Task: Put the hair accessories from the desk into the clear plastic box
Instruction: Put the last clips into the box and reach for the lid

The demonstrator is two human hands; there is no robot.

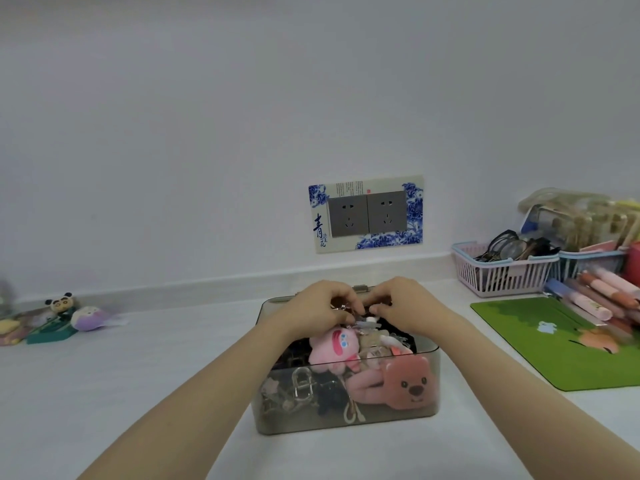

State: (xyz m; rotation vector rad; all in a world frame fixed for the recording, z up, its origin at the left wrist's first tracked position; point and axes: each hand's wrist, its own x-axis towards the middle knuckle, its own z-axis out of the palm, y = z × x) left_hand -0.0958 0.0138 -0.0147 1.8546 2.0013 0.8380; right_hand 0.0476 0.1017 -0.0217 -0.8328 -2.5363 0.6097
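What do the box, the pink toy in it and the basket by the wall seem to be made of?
Box: smoky see-through plastic, glossy; its contents show through the wall. Pink toy: plush fabric, going by its soft, matte, fuzzy look. Basket: moulded plastic, pale pink with a blue rim and slatted walls; probably rigid.

Left hand (pixel 320 306), right hand (pixel 401 301), fingers curled
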